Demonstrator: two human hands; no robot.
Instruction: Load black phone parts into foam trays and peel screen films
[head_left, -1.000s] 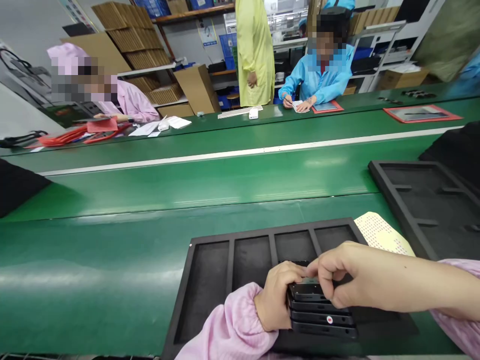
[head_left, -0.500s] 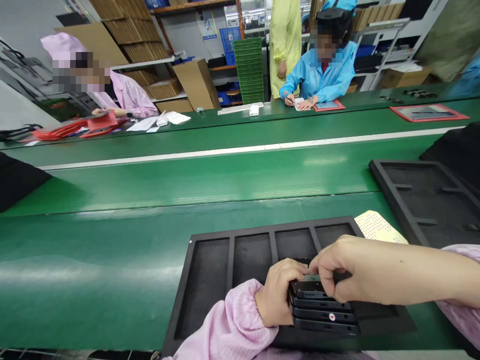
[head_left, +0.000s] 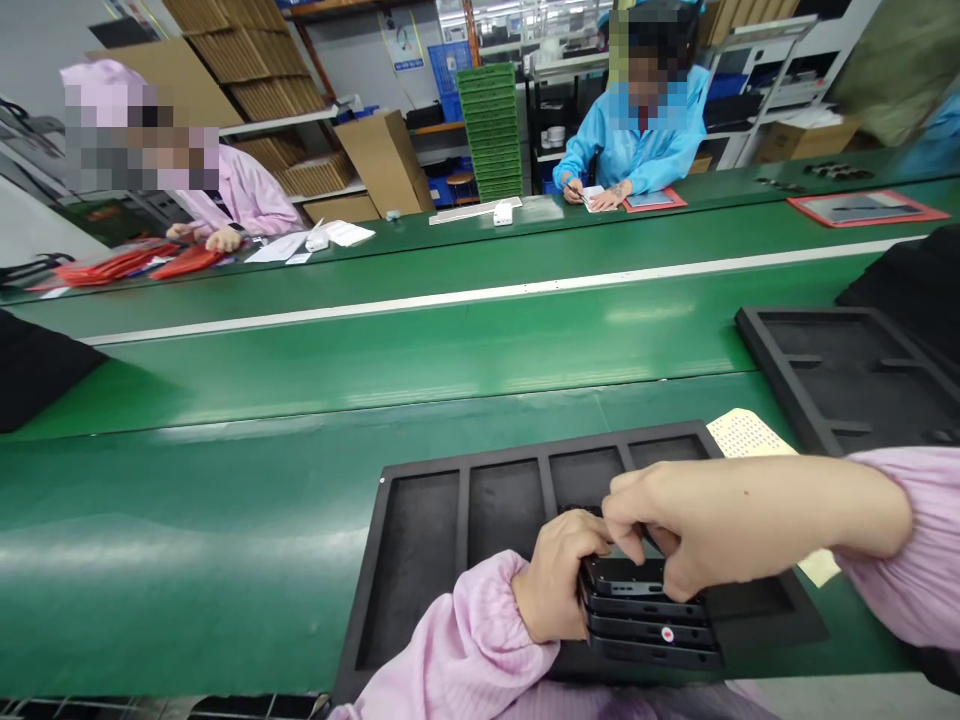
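Observation:
Several black smartphones (head_left: 652,632) lie stacked above the black foam tray (head_left: 424,468), their bottom edges with ports turned toward me. A small round sticker with a red mark (head_left: 667,634) is on the edge of a lower phone. My left hand (head_left: 564,575) is closed around the left side of the stack. Reaching across from the right, my right hand (head_left: 660,520) curls its fingers and thumb over the top phone (head_left: 626,574) and grips it. The fingers hide much of that phone's upper face.
A yellow dotted sheet (head_left: 750,433) lies partly under the tray and my right arm. At the right is a second black tray (head_left: 795,420). Across the green bench (head_left: 225,500), two people work, one near red pouches (head_left: 112,265), another writing on white paper (head_left: 600,198).
My right hand has shifted slightly left over the top phone, and its forearm and sleeve have swung upward. My left hand stays on the stack. The standing person in yellow has mostly left view.

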